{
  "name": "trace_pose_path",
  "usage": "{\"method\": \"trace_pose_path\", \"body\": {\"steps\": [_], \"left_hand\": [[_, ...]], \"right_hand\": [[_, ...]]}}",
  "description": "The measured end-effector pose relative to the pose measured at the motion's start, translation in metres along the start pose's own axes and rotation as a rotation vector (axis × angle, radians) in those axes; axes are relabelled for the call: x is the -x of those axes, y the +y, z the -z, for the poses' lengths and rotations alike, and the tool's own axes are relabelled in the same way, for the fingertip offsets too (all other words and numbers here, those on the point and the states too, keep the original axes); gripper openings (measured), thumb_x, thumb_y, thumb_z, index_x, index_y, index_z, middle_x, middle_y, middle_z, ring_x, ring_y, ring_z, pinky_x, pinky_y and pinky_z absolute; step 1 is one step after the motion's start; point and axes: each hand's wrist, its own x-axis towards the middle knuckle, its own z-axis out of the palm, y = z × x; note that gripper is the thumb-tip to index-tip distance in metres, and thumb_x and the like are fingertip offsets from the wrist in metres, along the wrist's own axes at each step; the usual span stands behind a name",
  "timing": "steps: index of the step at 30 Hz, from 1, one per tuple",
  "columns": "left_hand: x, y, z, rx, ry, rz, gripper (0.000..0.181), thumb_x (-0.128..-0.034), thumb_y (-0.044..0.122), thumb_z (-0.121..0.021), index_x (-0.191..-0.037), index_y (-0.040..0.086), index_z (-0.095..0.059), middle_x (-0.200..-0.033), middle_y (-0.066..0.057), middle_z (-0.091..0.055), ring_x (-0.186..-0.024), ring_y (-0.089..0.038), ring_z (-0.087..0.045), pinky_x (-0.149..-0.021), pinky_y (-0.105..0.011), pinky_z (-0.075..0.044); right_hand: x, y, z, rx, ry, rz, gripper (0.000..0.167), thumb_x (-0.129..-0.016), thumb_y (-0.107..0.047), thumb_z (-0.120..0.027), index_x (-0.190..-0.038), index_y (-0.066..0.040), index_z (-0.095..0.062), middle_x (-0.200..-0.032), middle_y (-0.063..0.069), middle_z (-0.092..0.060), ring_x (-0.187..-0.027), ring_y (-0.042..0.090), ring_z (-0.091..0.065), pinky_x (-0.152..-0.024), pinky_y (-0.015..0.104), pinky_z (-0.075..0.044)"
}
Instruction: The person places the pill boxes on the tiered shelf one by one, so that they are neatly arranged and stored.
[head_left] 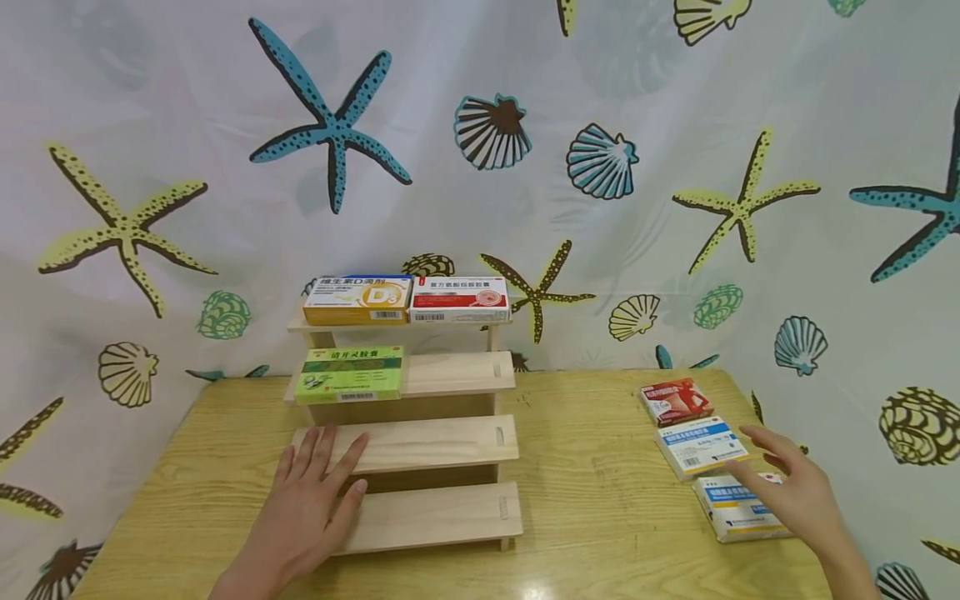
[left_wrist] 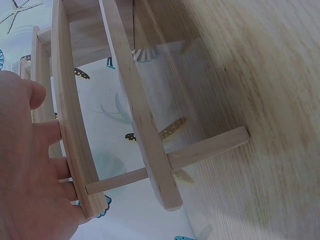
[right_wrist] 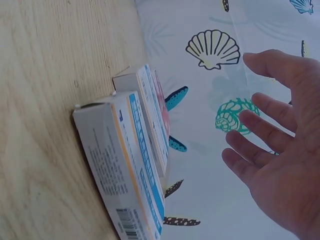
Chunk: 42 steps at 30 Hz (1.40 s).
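Observation:
A stepped wooden rack [head_left: 442,517] stands on the table, and my left hand [head_left: 303,504] rests on the left end of its second-lowest shelf, fingers spread. In the left wrist view the fingers [left_wrist: 60,167] lie against a shelf edge. To the right, my right hand [head_left: 798,496] hovers with fingers apart over a row of medicine boxes, holding nothing. Closest under it are a blue-and-white medicine box [head_left: 738,508] and a second blue-and-white medicine box [head_left: 701,447]. Behind them lies a red medicine box [head_left: 677,402]. The right wrist view shows the palm [right_wrist: 285,195] apart from the boxes.
On the rack's top shelf sit an orange-and-white vitamin D box [head_left: 358,300] and a red-and-white medicine box [head_left: 459,300]. A green medicine box [head_left: 350,373] lies on the shelf below, at its left. Behind the wooden table [head_left: 585,500] hangs a patterned curtain [head_left: 450,225].

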Motion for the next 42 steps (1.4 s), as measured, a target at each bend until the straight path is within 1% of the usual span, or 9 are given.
{"method": "trace_pose_path", "body": {"steps": [5, 8, 11, 15, 24, 27, 30, 35, 42], "left_hand": [[0.000, 0.000, 0.000, 0.009, 0.003, 0.002, 0.057, -0.1122, 0.042, -0.045, -0.164, 0.019, -0.042, -0.169, -0.031, -0.028, -0.156, -0.057, -0.025, -0.124, -0.073, -0.019], [0.000, 0.000, 0.000, 0.007, 0.007, 0.001, 0.057, -0.1122, 0.042, -0.045, -0.164, 0.019, -0.042, -0.169, -0.031, -0.028, -0.156, -0.057, -0.025, -0.124, -0.073, -0.019], [0.000, 0.001, 0.000, 0.003, 0.009, 0.004, 0.056, -0.1121, 0.042, -0.045, -0.163, 0.019, -0.043, -0.169, -0.031, -0.029, -0.156, -0.056, -0.025, -0.123, -0.073, -0.021], [0.000, 0.001, 0.000, 0.002, 0.004, 0.007, 0.056, -0.1121, 0.043, -0.045, -0.163, 0.019, -0.043, -0.169, -0.031, -0.029, -0.156, -0.056, -0.025, -0.123, -0.073, -0.021], [0.001, 0.001, 0.000, 0.007, -0.004, 0.013, 0.057, -0.1123, 0.043, -0.045, -0.164, 0.019, -0.042, -0.169, -0.030, -0.028, -0.157, -0.055, -0.024, -0.124, -0.072, -0.019], [0.001, 0.001, 0.000, 0.009, -0.001, 0.013, 0.057, -0.1123, 0.043, -0.045, -0.164, 0.019, -0.042, -0.170, -0.030, -0.028, -0.157, -0.055, -0.024, -0.124, -0.072, -0.019], [0.001, 0.001, -0.001, 0.014, 0.000, 0.014, 0.057, -0.1124, 0.043, -0.044, -0.164, 0.020, -0.041, -0.170, -0.030, -0.027, -0.157, -0.055, -0.023, -0.125, -0.072, -0.019], [0.002, 0.001, 0.000, 0.015, 0.002, 0.013, 0.056, -0.1123, 0.042, -0.044, -0.164, 0.020, -0.042, -0.170, -0.030, -0.027, -0.157, -0.055, -0.024, -0.125, -0.071, -0.019], [0.002, 0.002, 0.000, 0.009, 0.008, 0.006, 0.056, -0.1123, 0.042, -0.045, -0.163, 0.020, -0.043, -0.169, -0.030, -0.029, -0.157, -0.055, -0.025, -0.125, -0.071, -0.020]], "right_hand": [[0.006, 0.016, 0.008, 0.013, -0.011, -0.079, 0.070, -0.099, -0.041, -0.075, -0.155, -0.006, -0.051, -0.158, 0.027, -0.049, -0.134, 0.039, -0.050, -0.088, 0.008, -0.041], [0.008, 0.024, 0.013, 0.022, -0.034, -0.123, 0.074, -0.100, -0.044, -0.073, -0.156, -0.003, -0.048, -0.159, 0.029, -0.046, -0.137, 0.045, -0.048, -0.092, 0.018, -0.046], [0.009, 0.032, 0.016, 0.019, -0.069, -0.175, 0.080, -0.101, -0.048, -0.071, -0.159, -0.001, -0.043, -0.160, 0.032, -0.041, -0.140, 0.051, -0.044, -0.106, 0.039, -0.049], [0.010, 0.043, 0.018, -0.007, -0.108, -0.238, 0.086, -0.101, -0.050, -0.070, -0.161, 0.002, -0.037, -0.163, 0.036, -0.033, -0.144, 0.056, -0.039, -0.111, 0.066, -0.041], [0.015, 0.062, 0.016, 0.056, -0.140, -0.271, 0.085, -0.101, -0.053, -0.067, -0.159, 0.003, -0.039, -0.158, 0.039, -0.041, -0.141, 0.055, -0.044, -0.107, 0.062, -0.047], [0.015, 0.066, 0.016, 0.053, -0.168, -0.290, 0.088, -0.101, -0.055, -0.066, -0.161, 0.003, -0.036, -0.159, 0.039, -0.038, -0.142, 0.056, -0.043, -0.108, 0.062, -0.047], [0.015, 0.068, 0.015, 0.039, -0.193, -0.316, 0.091, -0.101, -0.057, -0.065, -0.162, 0.003, -0.033, -0.161, 0.041, -0.033, -0.143, 0.057, -0.040, -0.112, 0.065, -0.044], [0.013, 0.070, 0.013, 0.041, -0.231, -0.364, 0.095, -0.100, -0.062, -0.063, -0.164, 0.001, -0.031, -0.163, 0.039, -0.031, -0.146, 0.057, -0.038, -0.115, 0.064, -0.044], [0.012, 0.071, 0.008, 0.069, -0.228, -0.369, 0.094, -0.099, -0.062, -0.065, -0.162, 0.002, -0.035, -0.162, 0.037, -0.033, -0.147, 0.058, -0.037, -0.116, 0.065, -0.043]]}}
